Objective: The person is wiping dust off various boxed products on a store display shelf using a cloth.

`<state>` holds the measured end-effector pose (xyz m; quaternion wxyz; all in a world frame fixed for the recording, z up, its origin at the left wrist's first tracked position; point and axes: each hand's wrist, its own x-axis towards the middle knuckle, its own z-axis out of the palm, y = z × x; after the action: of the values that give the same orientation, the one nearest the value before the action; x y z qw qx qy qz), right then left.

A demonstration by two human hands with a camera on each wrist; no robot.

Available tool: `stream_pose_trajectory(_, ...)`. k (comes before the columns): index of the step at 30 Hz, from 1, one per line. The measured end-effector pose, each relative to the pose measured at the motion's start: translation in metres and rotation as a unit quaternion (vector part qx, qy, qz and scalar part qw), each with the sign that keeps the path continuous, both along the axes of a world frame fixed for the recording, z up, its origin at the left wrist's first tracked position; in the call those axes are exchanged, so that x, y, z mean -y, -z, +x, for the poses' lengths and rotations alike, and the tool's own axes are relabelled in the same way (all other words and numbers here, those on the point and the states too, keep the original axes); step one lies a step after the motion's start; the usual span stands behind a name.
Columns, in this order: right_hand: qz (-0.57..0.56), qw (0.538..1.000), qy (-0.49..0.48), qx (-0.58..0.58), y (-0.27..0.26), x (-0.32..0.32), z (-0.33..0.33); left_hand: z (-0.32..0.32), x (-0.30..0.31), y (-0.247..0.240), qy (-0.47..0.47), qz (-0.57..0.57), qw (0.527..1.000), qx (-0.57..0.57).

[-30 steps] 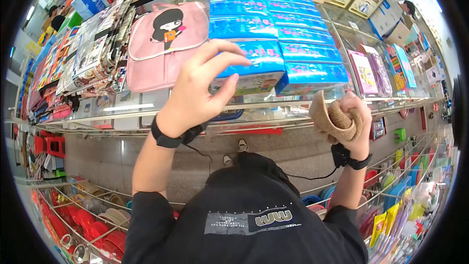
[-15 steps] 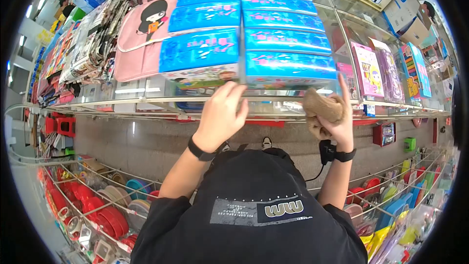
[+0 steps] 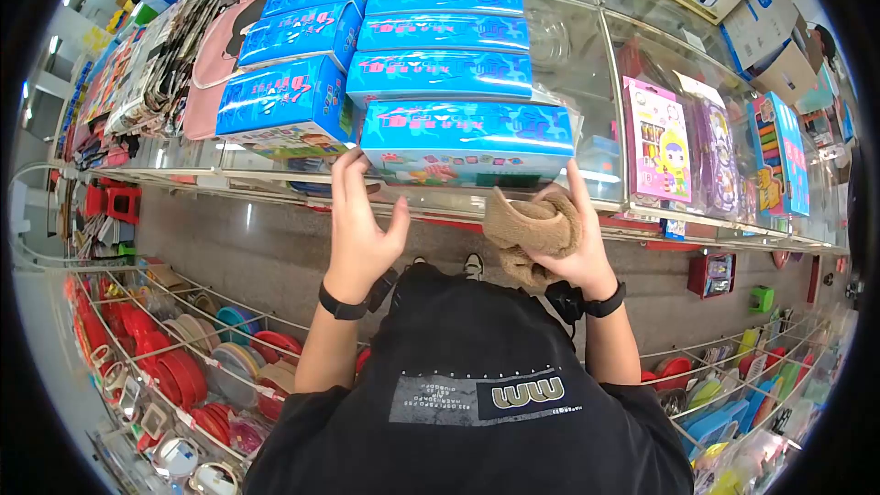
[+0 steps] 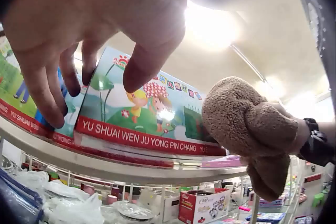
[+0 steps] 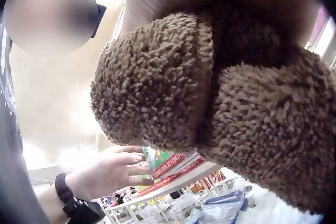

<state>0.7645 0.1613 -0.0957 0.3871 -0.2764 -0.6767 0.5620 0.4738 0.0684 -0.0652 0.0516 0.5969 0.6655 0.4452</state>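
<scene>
Two rows of blue boxes lie on the glass counter. My left hand (image 3: 359, 225) is at the left front corner of the right row's front box (image 3: 467, 133), its fingers relaxed and spread. In the left wrist view, the thumb overlaps the printed front of that box (image 4: 157, 106). A crumpled brown towel (image 3: 536, 229) is in my right hand (image 3: 587, 261), whose index finger points up along the box's right corner. The towel (image 5: 152, 82) fills most of the right wrist view. Beside it stands the left row's front box (image 3: 280, 101).
A pink bag (image 3: 211, 82) and stacked patterned bags (image 3: 160, 73) lie to the left. Pink and purple packs (image 3: 658, 142) stand on the right of the counter. Behind me, wire racks hold red basins (image 3: 179, 376) and other wares.
The view has swung right. My left hand has moved from the left row to the right row's front box, which now juts out rightward. The right hand, still gripping the towel, has come in to its front.
</scene>
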Motion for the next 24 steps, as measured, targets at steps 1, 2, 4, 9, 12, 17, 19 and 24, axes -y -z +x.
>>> stream_pose_trajectory(1,0.007,1.000,0.006,-0.005,0.003,-0.001,0.010,0.006,0.000,0.004,0.022,-0.003,0.999,0.036)
stream_pose_trajectory(2,0.012,1.000,0.011,-0.010,0.005,-0.001,0.020,0.011,0.000,0.011,0.044,-0.006,0.997,0.071)
stream_pose_trajectory(4,0.027,0.999,0.032,0.016,0.006,-0.001,0.037,0.018,-0.003,0.013,0.114,-0.021,0.983,0.140)
stream_pose_trajectory(9,-0.022,0.992,0.120,0.009,0.007,0.010,0.065,0.033,-0.013,0.017,0.202,-0.044,0.957,0.205)
stream_pose_trajectory(12,-0.027,0.993,0.113,0.032,0.001,0.010,0.076,0.051,-0.019,0.018,0.204,-0.054,0.949,0.236)
stream_pose_trajectory(17,-0.027,0.994,0.098,0.038,0.000,0.008,0.082,0.054,-0.037,0.016,0.198,-0.019,0.968,0.156)
stream_pose_trajectory(19,-0.031,0.995,0.088,0.016,-0.010,0.009,0.077,0.051,-0.042,0.017,0.195,-0.012,0.970,0.148)
stream_pose_trajectory(24,-0.040,0.996,0.073,0.015,-0.015,0.007,0.075,0.046,-0.046,0.016,0.191,-0.034,0.966,0.173)
